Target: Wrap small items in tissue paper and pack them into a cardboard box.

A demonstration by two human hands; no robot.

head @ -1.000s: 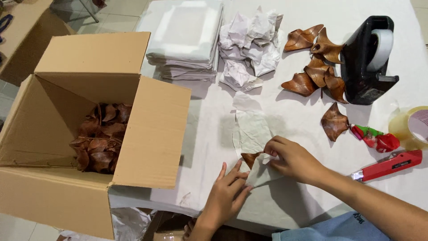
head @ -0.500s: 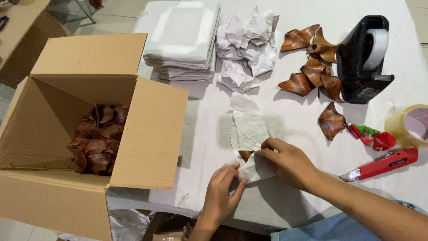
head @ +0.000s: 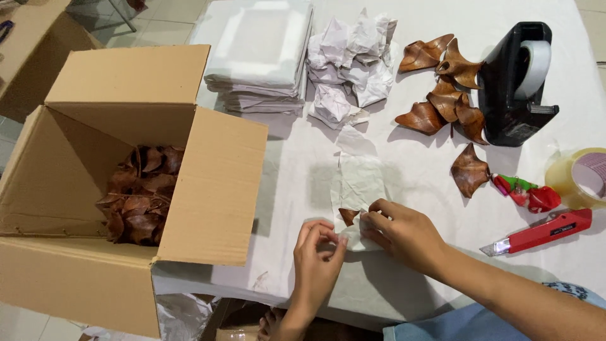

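Observation:
A sheet of white wrapping paper point(head: 358, 183) lies on the white table point(head: 297, 170) with a brown carved wooden leaf point(head: 348, 216) poking out from under its near end. My right hand point(head: 404, 232) pinches the paper's near edge over the leaf. My left hand point(head: 319, 256) grips the same folded edge from the left, its fingertips meeting my right hand's. Most of the leaf is hidden by the paper and my fingers.
An open cardboard box point(head: 126, 189) at the left holds several brown leaves. A stack of white paper point(head: 259, 53) and crumpled paper balls point(head: 353, 57) lie at the back. More wooden leaves point(head: 445, 82), a black tape dispenser point(head: 514, 82), a tape roll point(head: 584, 177) and a red cutter point(head: 543, 232) are at the right.
My left hand has come up from the table's edge to the paper's near edge and closed on it beside my right hand. The paper now covers more of the leaf.

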